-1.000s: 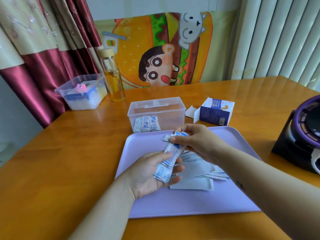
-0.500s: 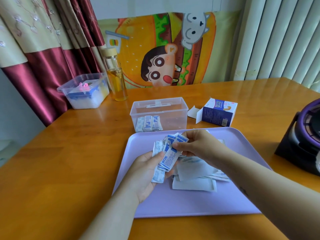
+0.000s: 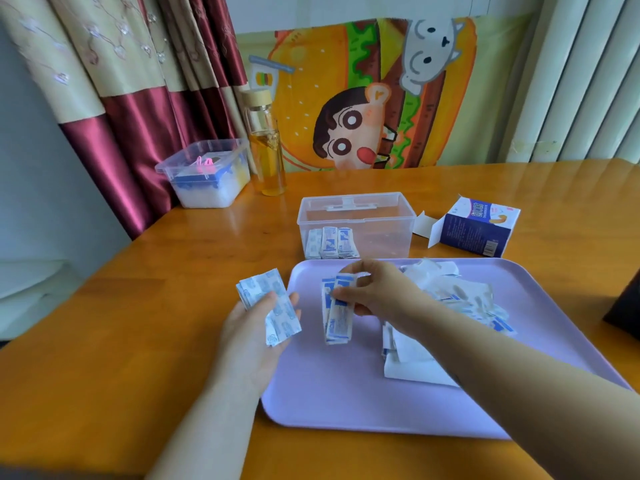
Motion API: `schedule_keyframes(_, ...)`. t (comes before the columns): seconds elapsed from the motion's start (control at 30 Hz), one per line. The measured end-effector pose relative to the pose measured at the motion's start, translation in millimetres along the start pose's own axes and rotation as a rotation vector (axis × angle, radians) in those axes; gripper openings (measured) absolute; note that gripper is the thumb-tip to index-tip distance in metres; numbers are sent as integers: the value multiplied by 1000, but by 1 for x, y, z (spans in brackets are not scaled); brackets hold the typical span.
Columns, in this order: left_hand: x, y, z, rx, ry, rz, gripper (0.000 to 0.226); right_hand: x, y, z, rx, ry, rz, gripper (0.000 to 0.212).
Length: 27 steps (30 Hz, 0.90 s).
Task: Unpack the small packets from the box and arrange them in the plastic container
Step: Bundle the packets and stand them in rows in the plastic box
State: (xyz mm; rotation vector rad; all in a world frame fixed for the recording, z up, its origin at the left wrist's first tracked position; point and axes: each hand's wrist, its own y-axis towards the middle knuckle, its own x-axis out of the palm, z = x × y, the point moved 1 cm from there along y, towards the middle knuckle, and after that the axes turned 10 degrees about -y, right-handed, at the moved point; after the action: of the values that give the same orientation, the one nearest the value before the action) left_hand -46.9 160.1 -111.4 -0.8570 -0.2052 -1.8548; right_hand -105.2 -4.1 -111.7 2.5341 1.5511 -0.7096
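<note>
On the wooden table (image 3: 166, 327), the left hand (image 3: 252, 341) grips a reserve bundle of packets (image 3: 273, 306) at centre-left; the right hand (image 3: 375, 289) pinches a squared stack (image 3: 337, 315) above the lilac tray (image 3: 346, 403), likely bound for the plastic container (image 3: 384, 233) at upper centre.

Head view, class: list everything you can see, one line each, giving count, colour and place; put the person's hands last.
table: one, orange-brown wood, under everything
tray: one, lilac, centre of table
plastic container: one, clear, open, just behind tray
stored packets: several, white and blue, upright at container's front left
loose packets: a heap, white and blue, tray's right side
box: one, blue and white, flap open, right of container
bottle: one, clear with amber liquid, behind container to its left
storage tub: one, clear, left of bottle
curtain: one, cream and maroon, far left
left hand: one, holding a fan of packets at tray's left edge
right hand: one, pinching a small stack above tray
</note>
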Motion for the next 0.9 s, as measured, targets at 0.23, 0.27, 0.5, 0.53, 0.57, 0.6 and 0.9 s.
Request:
schedule_keyframes(0.23,6,-8,3,-267,-67,-75,26,12,-7,-18,-183,-289,147,42)
schedule_keyframes(0.27,8,-9,1,-277,-44,-97,28,10,-11,-20,-159,-212,79,39)
schedule_keyframes(0.5,16,-14,-19,-149,347,-264,27,-5,-29,0,-49,71,-64,17)
schedule_keyframes(0.53,17,-15,-21,-133,370,-267,27,-7,-31,1,-47,107,-69,17)
schedule_keyframes(0.57,18,-15,-23,-120,383,-265,26,-10,-32,2,-49,125,-70,17)
schedule_keyframes(0.6,19,-16,-24,-107,388,-262,26,-11,-32,3,-54,131,-70,17)
schedule_keyframes(0.9,30,-21,-33,-16,395,-196,24,-14,-34,5,-64,222,-32,13)
